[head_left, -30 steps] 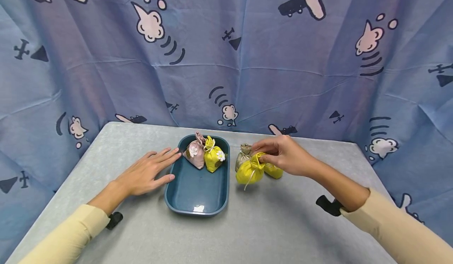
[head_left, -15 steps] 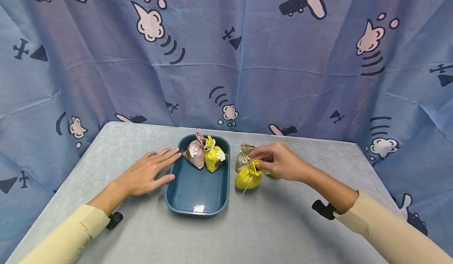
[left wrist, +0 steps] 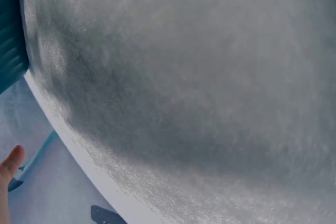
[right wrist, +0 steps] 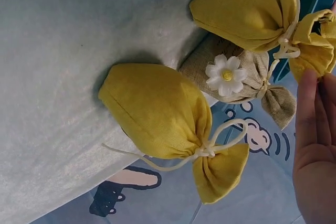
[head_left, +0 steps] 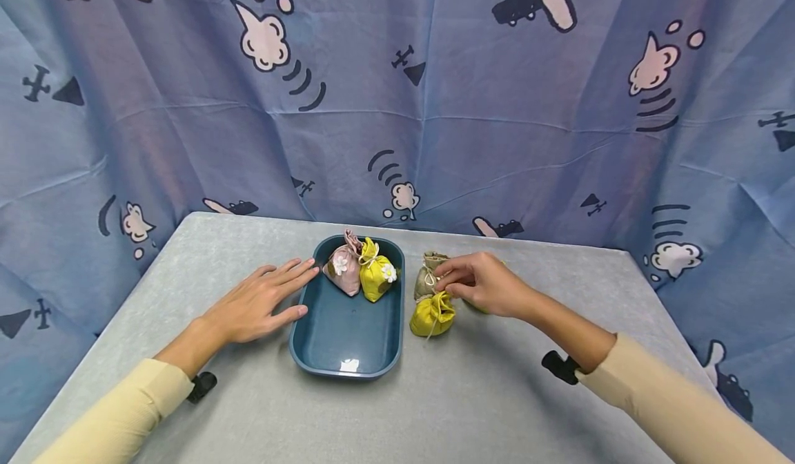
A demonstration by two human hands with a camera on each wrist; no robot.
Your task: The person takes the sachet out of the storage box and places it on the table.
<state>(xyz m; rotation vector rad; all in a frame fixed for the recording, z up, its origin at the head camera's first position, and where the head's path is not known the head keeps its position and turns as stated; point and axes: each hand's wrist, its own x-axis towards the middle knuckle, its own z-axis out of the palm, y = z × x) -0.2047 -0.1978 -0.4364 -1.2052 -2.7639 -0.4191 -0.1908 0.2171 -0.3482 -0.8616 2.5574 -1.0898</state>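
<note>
My left hand [head_left: 263,305] lies with straight, spread fingers at the left rim of a dark blue tray [head_left: 297,343]. In the tray a pink drawstring pouch [head_left: 344,277] and a yellow drawstring pouch [head_left: 375,281] lean together, each with a white flower. My right hand [head_left: 487,284] is just over another yellow pouch [head_left: 431,315] right of the tray; its fingertips are apart at the pouch's frilled top. Behind that pouch is a beige pouch [head_left: 427,277], whose white flower [right wrist: 227,75] shows in the right wrist view. A further yellow pouch [right wrist: 157,111] is mostly hidden by my hand in the head view.
A pale grey cloth covers the table [head_left: 435,409]. A blue patterned curtain [head_left: 348,98] hangs along the far edge. In the left wrist view, the tray wall [left wrist: 10,30] and the cloth fill most of the picture.
My right hand has brought the yellow pouch slightly down and toward the near side, in front of the beige one, and its fingers have parted from the frill. The left hand has stayed still.
</note>
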